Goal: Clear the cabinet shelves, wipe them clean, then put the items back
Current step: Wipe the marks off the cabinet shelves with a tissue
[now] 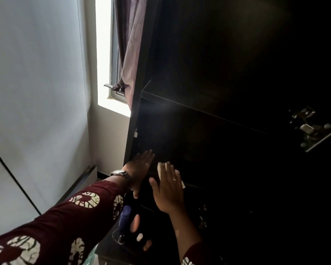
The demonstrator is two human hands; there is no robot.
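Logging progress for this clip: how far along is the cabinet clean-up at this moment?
Done, it seems: the upper shelf and the one under the hands look bare, though the cabinet interior is dark. In hand: the right hand presses a white cloth flat on the lower shelf, while the left hand braces the cabinet's edge. Left: finishing the wipe, then returning items; small bottles wait below.

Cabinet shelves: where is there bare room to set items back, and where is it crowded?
The upper shelf, right of the cabinet's left wall, looks bare, though dim. The shelf below is taken at its front-left by the left hand and the right hand pressing a white cloth. Crowded: bottles below the hands.
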